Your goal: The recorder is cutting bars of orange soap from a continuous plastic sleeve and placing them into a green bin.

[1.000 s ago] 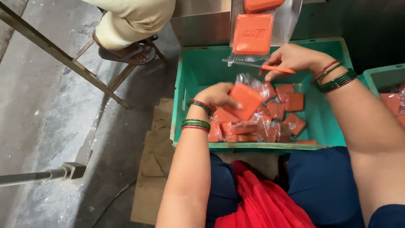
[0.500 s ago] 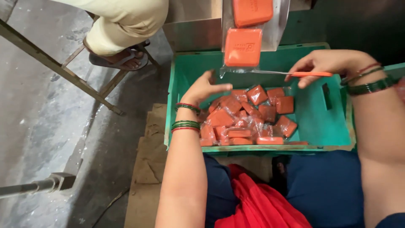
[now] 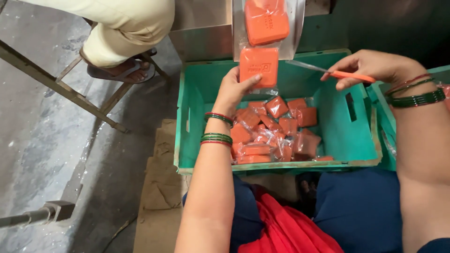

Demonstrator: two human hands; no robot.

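My left hand (image 3: 233,90) grips the lowest orange bar (image 3: 259,66) of a clear plastic strip (image 3: 268,28) of wrapped orange bars hanging from above. My right hand (image 3: 370,66) holds an orange-handled blade (image 3: 331,71), its tip pointing left toward the strip just right of that bar. Below both hands a green plastic crate (image 3: 197,93) holds several loose wrapped orange bars (image 3: 274,131). Both wrists wear green and red bangles.
Another person's leg in light trousers (image 3: 126,28) and a sandalled foot (image 3: 119,71) rest on a metal frame (image 3: 61,89) at upper left. A second green crate (image 3: 412,79) stands at the right edge. Flattened cardboard (image 3: 159,187) lies on the concrete floor.
My left hand dropped a cut bar into the crate, then rose and took hold of the strip's lowest bar. My right hand swung the blade out to the right.
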